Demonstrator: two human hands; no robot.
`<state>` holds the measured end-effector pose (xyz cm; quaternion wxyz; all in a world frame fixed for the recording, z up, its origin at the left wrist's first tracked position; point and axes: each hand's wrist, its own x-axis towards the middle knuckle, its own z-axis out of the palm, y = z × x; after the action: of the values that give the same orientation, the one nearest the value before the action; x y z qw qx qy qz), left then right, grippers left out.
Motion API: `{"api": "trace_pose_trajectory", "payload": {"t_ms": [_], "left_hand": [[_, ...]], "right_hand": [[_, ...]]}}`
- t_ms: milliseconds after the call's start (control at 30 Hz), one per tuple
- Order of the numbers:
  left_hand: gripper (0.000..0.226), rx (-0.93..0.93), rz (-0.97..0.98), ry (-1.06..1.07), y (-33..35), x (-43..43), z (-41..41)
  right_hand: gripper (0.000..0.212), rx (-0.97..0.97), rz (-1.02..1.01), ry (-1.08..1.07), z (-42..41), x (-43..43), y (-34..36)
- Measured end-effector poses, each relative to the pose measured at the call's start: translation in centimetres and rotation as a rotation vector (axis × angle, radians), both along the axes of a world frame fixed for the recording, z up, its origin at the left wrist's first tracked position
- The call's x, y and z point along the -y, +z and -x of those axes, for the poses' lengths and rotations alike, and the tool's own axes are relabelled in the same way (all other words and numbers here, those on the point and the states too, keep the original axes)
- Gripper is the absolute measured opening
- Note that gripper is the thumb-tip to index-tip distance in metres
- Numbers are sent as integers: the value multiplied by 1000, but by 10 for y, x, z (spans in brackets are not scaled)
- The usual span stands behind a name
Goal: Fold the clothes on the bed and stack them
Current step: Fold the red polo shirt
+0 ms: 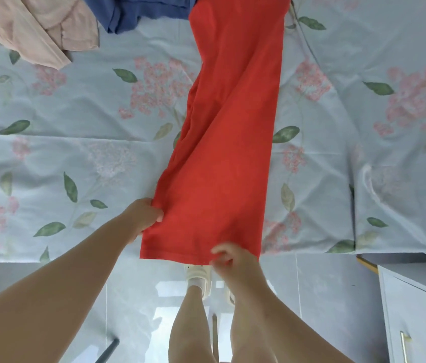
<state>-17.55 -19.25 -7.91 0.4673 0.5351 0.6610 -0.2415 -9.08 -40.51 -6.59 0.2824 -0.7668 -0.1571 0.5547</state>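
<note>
The right hand pinches the near hem of the long, narrow red fabric garment by its right corner, and the left hand grips its left edge. It lies lengthwise on the pale blue flowered bed sheet; left of its far end lie a crumpled blue garment and a pale pink garment.

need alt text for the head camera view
A left hand and right hand grip the near end of a long red garment stretched across a floral bed. A pink garment and a blue garment lie crumpled beyond.
</note>
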Motion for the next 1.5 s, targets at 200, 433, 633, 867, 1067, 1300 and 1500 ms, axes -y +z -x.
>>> {"api": "trace_pose_trajectory", "payload": {"t_ms": [200,433,633,867,1067,1300,1500], "left_hand": [[68,195,-254,-8,-1,0,-30],[31,299,-107,-60,-4,-5,-29],[44,343,101,-18,5,-19,-49],[17,420,-393,217,-11,-32,-93],[35,434,-231,235,-19,-18,-57],[38,420,48,161,-9,-5,-16],[39,409,296,148,11,15,13]], "right_hand": [[53,404,210,-342,-45,-11,-3],[3,251,208,-329,-67,0,-26],[8,154,257,-396,-77,6,-26],[23,241,134,-481,-83,-7,-30],[14,119,125,-542,-84,-6,-28],[18,-14,91,-530,-80,3,-28],[9,-139,134,-379,-69,22,-16]]}}
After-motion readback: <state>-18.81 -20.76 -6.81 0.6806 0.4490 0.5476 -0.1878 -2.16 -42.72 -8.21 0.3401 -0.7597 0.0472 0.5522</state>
